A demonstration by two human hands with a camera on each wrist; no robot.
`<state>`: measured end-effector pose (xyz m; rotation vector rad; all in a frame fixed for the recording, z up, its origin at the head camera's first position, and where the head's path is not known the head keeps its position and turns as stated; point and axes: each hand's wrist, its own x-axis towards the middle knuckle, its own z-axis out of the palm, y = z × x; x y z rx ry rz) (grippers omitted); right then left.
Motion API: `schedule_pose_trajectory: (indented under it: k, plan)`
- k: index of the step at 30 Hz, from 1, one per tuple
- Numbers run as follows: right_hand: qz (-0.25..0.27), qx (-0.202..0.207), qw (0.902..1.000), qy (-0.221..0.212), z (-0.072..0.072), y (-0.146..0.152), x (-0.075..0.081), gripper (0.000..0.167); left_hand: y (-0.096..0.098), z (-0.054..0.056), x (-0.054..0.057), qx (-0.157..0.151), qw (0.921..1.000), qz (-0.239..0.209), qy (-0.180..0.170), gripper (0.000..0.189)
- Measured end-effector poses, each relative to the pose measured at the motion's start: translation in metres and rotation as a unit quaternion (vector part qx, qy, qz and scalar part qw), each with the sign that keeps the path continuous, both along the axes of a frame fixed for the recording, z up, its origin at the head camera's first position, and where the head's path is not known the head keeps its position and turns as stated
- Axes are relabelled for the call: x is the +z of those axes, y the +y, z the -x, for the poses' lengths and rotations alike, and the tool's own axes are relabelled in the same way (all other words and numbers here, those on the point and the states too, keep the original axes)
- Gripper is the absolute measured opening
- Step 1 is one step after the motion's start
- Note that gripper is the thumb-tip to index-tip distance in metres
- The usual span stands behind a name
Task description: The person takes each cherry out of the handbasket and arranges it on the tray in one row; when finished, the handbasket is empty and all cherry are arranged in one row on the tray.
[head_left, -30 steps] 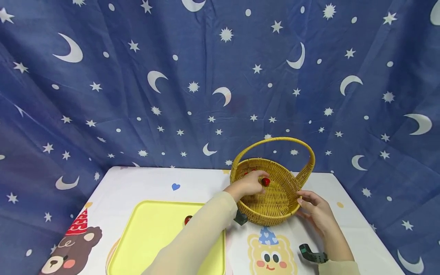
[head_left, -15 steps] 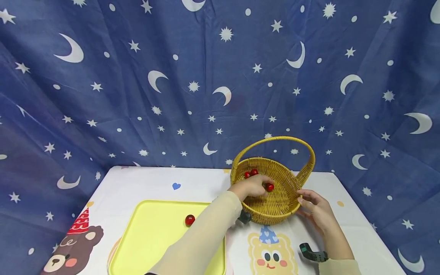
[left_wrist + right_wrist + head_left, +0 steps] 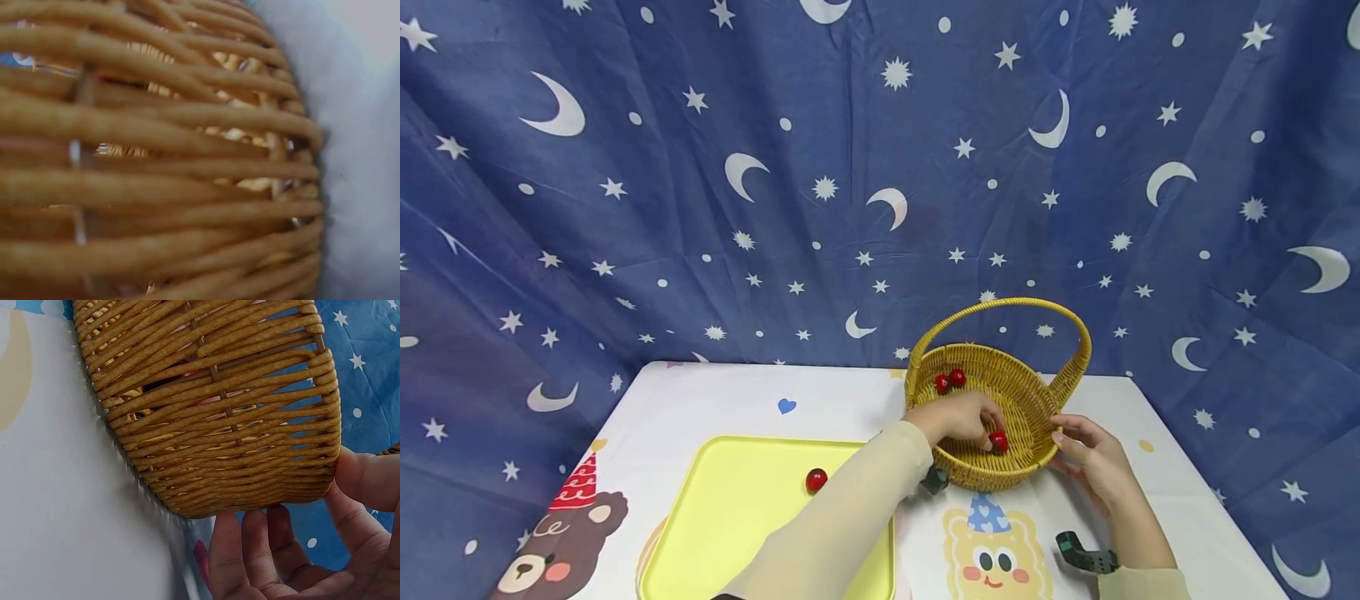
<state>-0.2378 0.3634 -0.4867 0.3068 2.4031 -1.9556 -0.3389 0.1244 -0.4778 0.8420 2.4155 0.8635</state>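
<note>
My left hand [image 3: 966, 417] reaches over the left rim into the yellow wicker basket [image 3: 1018, 408]. Low in the basket, its thumb and fingertips pinch a shiny red cherry [image 3: 997, 442]. Two more cherries [image 3: 950, 381] lie against the back left of the basket. With thumb and fingers, my right hand [image 3: 1090, 458] grips the basket's right rim; the right wrist view shows the fingertips [image 3: 226, 540] against the woven wall [image 3: 250, 425]. Only blurred wicker [image 3: 156, 137] fills most of the left wrist view, so the left fingers are hidden there.
A yellow tray [image 3: 737, 500] lies left of the basket, partly covered by the left sleeve [image 3: 842, 508]. One dark red cherry [image 3: 816, 480] sits on it. The basket's tall handle [image 3: 1000, 304] arches above. A blue starry curtain [image 3: 820, 183] hangs behind the white table [image 3: 842, 400].
The left hand and its cherry have moved forward to the near side of the basket, uncovering the two cherries behind. The right hand stays at the rim.
</note>
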Motion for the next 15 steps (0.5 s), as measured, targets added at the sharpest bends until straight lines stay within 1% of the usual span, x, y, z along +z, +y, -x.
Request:
schedule_pose_trajectory:
  k: [6,8,11,13,15]
  plan:
    - [0.007,0.004,0.9999,0.007,-0.0018,0.0015,0.0011,0.031,0.0039,-0.0018,-0.0007,-0.047,0.9988,-0.002,-0.011,0.039]
    - [0.010,0.005,0.9999,0.010,-0.0015,0.0019,0.0008,0.031,0.0056,-0.0021,-0.0023,-0.071,0.9975,-0.004,-0.005,0.040]
    - [0.011,0.006,0.9999,0.012,-0.0004,0.0021,-0.0003,0.031,0.0073,-0.0031,-0.0038,-0.097,0.9952,-0.006,0.008,0.034]
    - [0.011,0.006,0.9999,0.011,0.0005,0.0023,-0.0010,0.032,0.0079,-0.0033,-0.0042,-0.101,0.9947,-0.006,0.016,0.028]
    - [0.008,0.005,0.9999,0.009,0.0011,0.0027,-0.0014,0.032,0.0083,-0.0035,-0.0035,-0.093,0.9955,-0.007,0.019,0.024]
